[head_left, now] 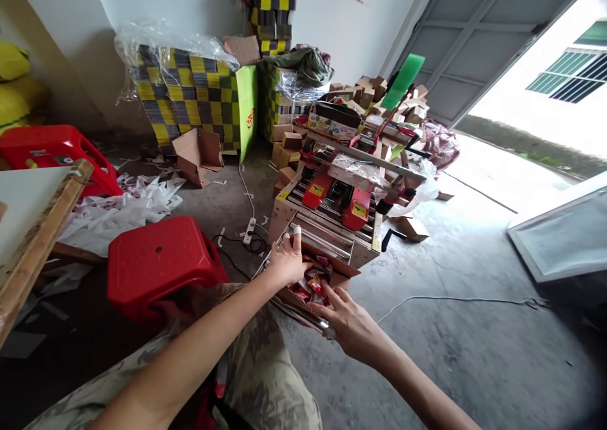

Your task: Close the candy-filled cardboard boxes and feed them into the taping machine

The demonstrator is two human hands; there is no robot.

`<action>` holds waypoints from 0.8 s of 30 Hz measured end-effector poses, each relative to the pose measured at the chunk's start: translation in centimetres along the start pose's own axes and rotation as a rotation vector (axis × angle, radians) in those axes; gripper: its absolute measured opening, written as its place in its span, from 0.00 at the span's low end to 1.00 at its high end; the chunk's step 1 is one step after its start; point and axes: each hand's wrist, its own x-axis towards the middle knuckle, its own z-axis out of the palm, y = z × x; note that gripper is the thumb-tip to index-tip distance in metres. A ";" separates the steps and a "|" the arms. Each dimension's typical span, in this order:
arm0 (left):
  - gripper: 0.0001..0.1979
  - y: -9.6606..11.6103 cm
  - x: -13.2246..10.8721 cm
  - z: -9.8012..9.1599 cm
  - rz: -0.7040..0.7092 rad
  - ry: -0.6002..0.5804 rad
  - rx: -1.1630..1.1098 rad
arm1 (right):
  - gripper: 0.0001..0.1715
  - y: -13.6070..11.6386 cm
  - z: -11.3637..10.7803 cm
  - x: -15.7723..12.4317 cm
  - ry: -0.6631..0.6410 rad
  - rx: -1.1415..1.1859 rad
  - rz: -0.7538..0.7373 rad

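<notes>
An open cardboard box (351, 280) filled with small, shiny red packets (315, 284) sits at the near end of a roller conveyor (322, 239). My left hand (288, 259) is at the box's left side, fingers apart, with something white around one fingertip. Over the near right part of the box, my right hand (349, 321) has its fingers spread and their tips at the packets. Neither hand visibly grips anything. The hands and box walls hide part of the contents.
Beyond the box stands a carton-sealing machine (336, 193) with red side guides. A red stool (159, 259) is at my left, near a power strip (249, 231) and cable on the floor. Stacked yellow-and-black cartons (190, 95) line the wall; a grey cable (441, 298) crosses the floor at right.
</notes>
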 end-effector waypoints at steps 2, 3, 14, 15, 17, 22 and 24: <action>0.49 0.0 0.4 0.0 -0.002 -0.072 -0.083 | 0.30 0.1 0.2 0.2 0.046 0.026 0.020; 0.46 -0.4 0.7 -0.1 0.019 -0.117 -0.205 | 0.26 0.2 0.4 0.4 0.087 0.045 0.052; 0.49 -4.6 -1.3 0.1 0.052 -0.128 -0.831 | 0.11 5.2 0.0 2.1 0.141 0.392 0.238; 0.49 -4.4 -1.4 0.3 0.031 -0.090 -0.712 | 0.11 5.2 0.0 1.9 0.135 0.376 0.219; 0.51 -3.8 -1.3 0.7 -0.031 0.016 -0.468 | 0.12 4.7 -0.1 1.6 0.130 0.307 0.198; 0.40 -3.7 -0.4 1.5 -0.049 0.113 -0.263 | 0.14 2.8 0.3 2.1 0.187 0.150 0.310; 0.28 -4.4 0.1 1.4 -0.001 0.070 -0.387 | 0.14 2.6 0.8 2.9 0.242 0.130 0.375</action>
